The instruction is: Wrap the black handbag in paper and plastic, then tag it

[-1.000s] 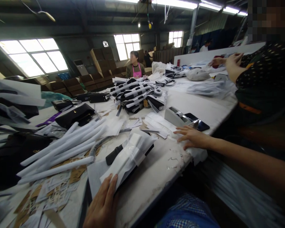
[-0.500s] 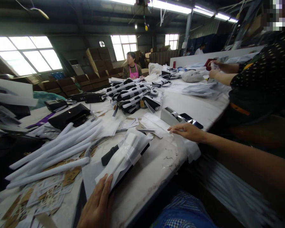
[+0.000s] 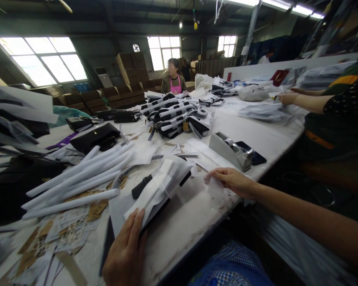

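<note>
The left hand (image 3: 125, 247) lays its close-set fingers on the lower end of a long white-paper-wrapped bundle with black parts showing (image 3: 160, 178), which lies aslant near the near edge of the white tabletop (image 3: 191, 216); its thumb is hidden, so whether it grips cannot be told. The right hand (image 3: 234, 180), fingertips pinched narrow, holds a thin translucent white sheet (image 3: 215, 192) above that edge. Just beyond stands a grey tape dispenser (image 3: 226, 147), beside a dark flat phone (image 3: 259, 158) toward the right edge. Farther in, a small brown tag (image 3: 185, 126) hangs on black-and-white wrapped goods (image 3: 173, 113), its print too small to read; a dark red item (image 3: 279, 77) bears an illegible gold mark.
</note>
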`<state>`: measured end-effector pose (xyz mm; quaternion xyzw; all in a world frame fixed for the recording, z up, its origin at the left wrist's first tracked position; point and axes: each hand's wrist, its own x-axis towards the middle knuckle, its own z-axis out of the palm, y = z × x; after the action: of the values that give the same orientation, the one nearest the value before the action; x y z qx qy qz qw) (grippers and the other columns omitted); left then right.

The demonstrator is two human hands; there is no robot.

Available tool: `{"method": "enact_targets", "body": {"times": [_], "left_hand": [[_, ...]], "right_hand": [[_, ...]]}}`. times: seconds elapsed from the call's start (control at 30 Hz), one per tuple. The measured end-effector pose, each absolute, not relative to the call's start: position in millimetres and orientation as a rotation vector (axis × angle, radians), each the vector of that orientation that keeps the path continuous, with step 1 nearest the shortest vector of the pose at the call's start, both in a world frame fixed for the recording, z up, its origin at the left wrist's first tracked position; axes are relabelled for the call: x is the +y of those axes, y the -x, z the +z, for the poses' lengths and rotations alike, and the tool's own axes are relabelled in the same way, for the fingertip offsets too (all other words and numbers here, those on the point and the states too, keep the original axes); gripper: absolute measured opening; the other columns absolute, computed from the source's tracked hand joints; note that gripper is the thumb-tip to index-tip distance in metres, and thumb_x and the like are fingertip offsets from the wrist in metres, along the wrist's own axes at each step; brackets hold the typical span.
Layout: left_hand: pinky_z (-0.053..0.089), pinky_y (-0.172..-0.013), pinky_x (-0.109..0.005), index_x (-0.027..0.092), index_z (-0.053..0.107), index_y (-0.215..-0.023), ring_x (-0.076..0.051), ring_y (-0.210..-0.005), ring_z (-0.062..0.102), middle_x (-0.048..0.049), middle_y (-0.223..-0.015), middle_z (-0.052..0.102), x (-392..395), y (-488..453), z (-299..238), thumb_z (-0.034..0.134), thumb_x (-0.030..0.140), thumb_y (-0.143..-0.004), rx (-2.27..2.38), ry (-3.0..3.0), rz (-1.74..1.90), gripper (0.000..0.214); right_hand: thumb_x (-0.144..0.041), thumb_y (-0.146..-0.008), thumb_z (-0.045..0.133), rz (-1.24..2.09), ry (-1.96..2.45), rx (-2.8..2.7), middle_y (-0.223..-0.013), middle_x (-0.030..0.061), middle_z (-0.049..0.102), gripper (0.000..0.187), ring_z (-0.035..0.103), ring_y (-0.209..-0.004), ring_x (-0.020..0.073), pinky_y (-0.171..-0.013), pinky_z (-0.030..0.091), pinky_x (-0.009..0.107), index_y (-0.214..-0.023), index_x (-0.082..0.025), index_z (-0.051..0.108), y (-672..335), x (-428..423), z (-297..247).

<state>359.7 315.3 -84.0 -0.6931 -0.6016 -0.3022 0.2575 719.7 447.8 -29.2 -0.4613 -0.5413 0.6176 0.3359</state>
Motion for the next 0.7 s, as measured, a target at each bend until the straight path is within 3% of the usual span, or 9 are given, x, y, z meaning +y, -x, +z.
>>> {"method": "enact_targets", "body": {"times": [0.17,0.33,0.43,0.57,0.7], "left_hand": [[0.050,-0.088,-0.030,0.031,0.039,-0.151,-0.021,-0.111,0.067,-0.0014,-0.140,0.060,315.3,-358.1,-85.3,0.054,0.027,-0.099,-1.637,1.892,-0.813,0.054],[0.050,-0.088,-0.030,0.030,0.040,-0.150,-0.021,-0.111,0.067,-0.0016,-0.139,0.061,315.7,-358.7,-85.9,0.056,0.026,-0.098,-1.651,1.880,-0.810,0.055],[0.049,-0.090,-0.030,0.029,0.041,-0.150,-0.021,-0.112,0.066,-0.0019,-0.140,0.060,315.4,-358.6,-85.8,0.057,0.025,-0.097,-1.659,1.882,-0.817,0.056],[0.049,-0.092,-0.029,0.029,0.041,-0.150,-0.021,-0.112,0.066,-0.0019,-0.139,0.061,315.4,-358.4,-82.7,0.059,0.023,-0.096,-1.680,1.856,-0.846,0.057],[0.050,-0.090,-0.029,0.029,0.040,-0.150,-0.021,-0.109,0.067,-0.0018,-0.138,0.061,317.0,-358.6,-78.0,0.060,0.024,-0.095,-1.712,1.819,-0.861,0.058]], "right_hand": [[-0.050,-0.074,0.080,1.334,1.164,-1.577,-0.094,0.0059,0.074,0.038,0.067,-0.088,0.0193,-0.085,0.050,0.032,-0.091,-0.017,0.075,-709.6,446.6,-16.3],[-0.038,-0.081,0.076,1.151,1.048,-2.081,-0.086,0.0019,0.074,0.020,0.068,-0.085,0.0180,-0.087,0.050,0.029,-0.084,-0.018,0.074,-696.1,436.6,-11.0],[-0.040,-0.087,0.070,1.184,0.942,-2.258,-0.096,0.0027,0.075,0.023,0.069,-0.091,0.0186,-0.088,0.052,0.029,-0.097,-0.020,0.075,-691.5,430.5,-20.5],[-0.040,-0.098,0.053,0.673,1.018,-2.212,-0.113,0.0077,0.072,0.030,0.066,-0.107,0.0216,-0.098,0.051,0.036,-0.112,-0.020,0.071,-686.6,434.5,-43.2],[-0.045,-0.096,0.056,0.398,1.207,-2.369,-0.146,0.0188,0.050,0.053,0.045,-0.137,0.0331,-0.114,0.036,0.052,-0.140,-0.015,0.055,-670.9,440.1,-64.8]]}}
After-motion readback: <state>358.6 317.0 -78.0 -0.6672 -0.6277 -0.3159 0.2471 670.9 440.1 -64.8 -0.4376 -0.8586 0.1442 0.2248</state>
